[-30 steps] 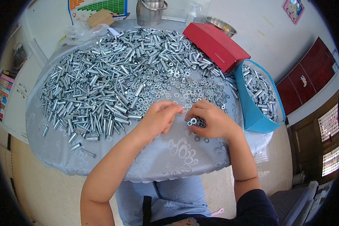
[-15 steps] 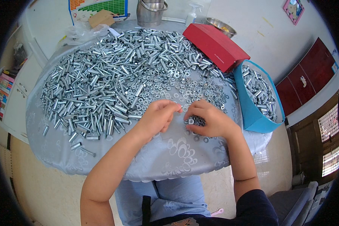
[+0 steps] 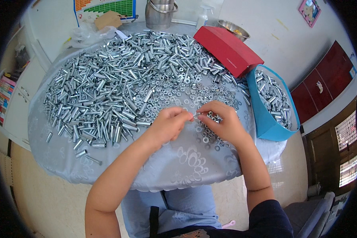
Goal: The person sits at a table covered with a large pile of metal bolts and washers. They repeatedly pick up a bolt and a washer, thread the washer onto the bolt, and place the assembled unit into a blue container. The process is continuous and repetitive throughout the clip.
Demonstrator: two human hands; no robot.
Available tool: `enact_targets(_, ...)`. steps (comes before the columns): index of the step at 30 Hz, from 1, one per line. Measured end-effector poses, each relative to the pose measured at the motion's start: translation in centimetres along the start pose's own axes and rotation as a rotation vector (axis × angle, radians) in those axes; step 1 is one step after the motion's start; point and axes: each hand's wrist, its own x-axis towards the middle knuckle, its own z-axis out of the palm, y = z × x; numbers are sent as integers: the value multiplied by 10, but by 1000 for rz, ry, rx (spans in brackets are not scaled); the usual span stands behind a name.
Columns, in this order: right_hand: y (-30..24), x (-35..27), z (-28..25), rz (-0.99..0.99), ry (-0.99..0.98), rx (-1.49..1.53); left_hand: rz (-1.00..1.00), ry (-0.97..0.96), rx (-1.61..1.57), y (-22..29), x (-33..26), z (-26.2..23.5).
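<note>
Near the counter's [image 3: 107, 166] front edge, the left hand [image 3: 168, 126] and right hand [image 3: 222, 123] meet fingertip to fingertip, both pinching one small metal sleeve [image 3: 198, 116] above scattered washers [image 3: 208, 137] beside the sleeve pile [image 3: 119, 87].

Two hands: left hand [image 3: 167, 126], right hand [image 3: 222, 123]. One red box [image 3: 225, 48] at 1 o'clock, one blue bin [image 3: 265, 123] at 3 o'clock. One steel pot [image 3: 160, 14], one metal bowl [image 3: 233, 28], one spray bottle [image 3: 202, 17] at 12 o'clock. Metal sleeves [image 3: 107, 91], washers [image 3: 174, 89]: too many to count.
</note>
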Motion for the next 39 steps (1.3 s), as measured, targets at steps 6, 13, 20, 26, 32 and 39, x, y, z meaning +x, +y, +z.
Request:
enact_targets(6, 4, -3, 2, 46, 57, 189, 26, 9, 114, -3, 0, 4)
enact_targets(13, 2, -3, 3, 66, 61, 133, 55, 1, 106, -3, 0, 5)
enact_targets(20, -4, -3, 1, 33, 15, 128, 64, 9, 64, -4, 0, 6)
enact_targets(26, 4, -5, 4, 79, 32, 299, 58, -59, 4, -2, -1, 5)
enact_targets(32, 3, -4, 3, 41, 16, 390, 66, -121, -97, -1, -4, 3)
enact_targets(39, 3, -5, 1, 42, -32, 373, 20, -144, -138, 1, -4, 3)
